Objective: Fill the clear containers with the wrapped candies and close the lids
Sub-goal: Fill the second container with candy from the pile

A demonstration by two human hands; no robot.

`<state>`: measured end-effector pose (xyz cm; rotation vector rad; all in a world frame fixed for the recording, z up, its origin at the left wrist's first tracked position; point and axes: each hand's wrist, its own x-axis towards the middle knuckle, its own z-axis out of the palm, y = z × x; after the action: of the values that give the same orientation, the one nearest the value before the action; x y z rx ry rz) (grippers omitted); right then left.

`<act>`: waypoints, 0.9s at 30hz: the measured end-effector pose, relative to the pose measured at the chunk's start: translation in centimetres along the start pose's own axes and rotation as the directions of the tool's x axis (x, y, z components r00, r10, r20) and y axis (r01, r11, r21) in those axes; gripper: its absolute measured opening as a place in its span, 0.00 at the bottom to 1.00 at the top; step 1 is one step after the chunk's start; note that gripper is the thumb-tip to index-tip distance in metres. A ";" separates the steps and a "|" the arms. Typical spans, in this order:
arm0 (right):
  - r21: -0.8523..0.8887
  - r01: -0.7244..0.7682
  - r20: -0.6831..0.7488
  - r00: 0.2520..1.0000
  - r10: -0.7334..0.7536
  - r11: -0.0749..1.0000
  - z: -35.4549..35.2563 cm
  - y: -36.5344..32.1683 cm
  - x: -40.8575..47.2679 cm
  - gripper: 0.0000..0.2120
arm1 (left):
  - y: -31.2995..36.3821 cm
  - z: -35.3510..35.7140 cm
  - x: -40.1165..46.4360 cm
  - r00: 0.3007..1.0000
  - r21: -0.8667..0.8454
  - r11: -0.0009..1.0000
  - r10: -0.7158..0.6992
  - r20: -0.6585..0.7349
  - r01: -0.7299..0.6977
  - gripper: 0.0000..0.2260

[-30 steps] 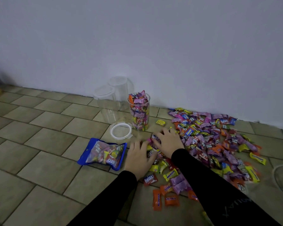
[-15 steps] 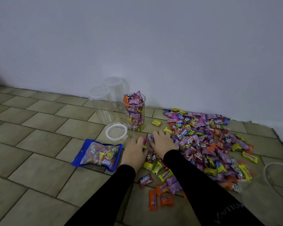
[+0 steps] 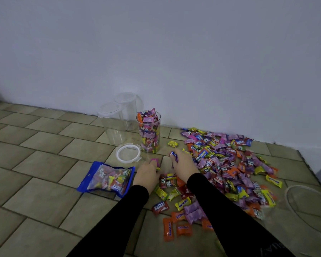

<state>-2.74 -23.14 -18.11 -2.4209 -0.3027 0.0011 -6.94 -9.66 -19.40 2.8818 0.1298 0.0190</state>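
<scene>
A pink candy (image 3: pixel 154 161) is pinched in the curled left hand (image 3: pixel 146 174), and wrapped candies (image 3: pixel 174 157) are gripped in the curled right hand (image 3: pixel 183 165). Both hands are held over the near edge of the candy pile (image 3: pixel 230 167), which is spread rightward to the wall. Bare tiled floor (image 3: pixel 35 164) is seen to the left. Just beyond, a filled clear container (image 3: pixel 150 132) is stood open, heaped above its rim, its loose lid (image 3: pixel 128 153) lying beside it.

I count three clear containers (image 3: pixel 149 132) upper middle, one of them full, one loose lid (image 3: pixel 128 153), one blue candy bag (image 3: pixel 107 177), and my two hands (image 3: pixel 146 173) among countless wrapped candies (image 3: pixel 230 164).
</scene>
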 end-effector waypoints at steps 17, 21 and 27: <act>0.501 0.119 -0.258 0.966 0.017 0.857 -4.9 -1.6 -3.9 0.09 | 4.4 -3.0 -2.1 0.955 -0.650 0.755 -0.122 -0.270 -0.088 0.07; 0.588 0.141 -0.288 0.957 0.043 0.797 -6.8 -2.5 -5.4 0.08 | 6.0 -4.1 -2.5 0.940 -0.766 0.637 -0.200 -0.276 -0.090 0.09; 0.633 0.218 -0.417 0.904 0.090 0.743 -9.9 -2.6 -7.7 0.07 | 9.8 -6.2 -3.7 0.940 -0.884 0.448 -0.228 -0.254 -0.131 0.09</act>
<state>-10.05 -29.22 -9.48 -1.6226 -0.1448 -0.3857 -9.89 -17.84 -10.95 1.7396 0.1947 0.4472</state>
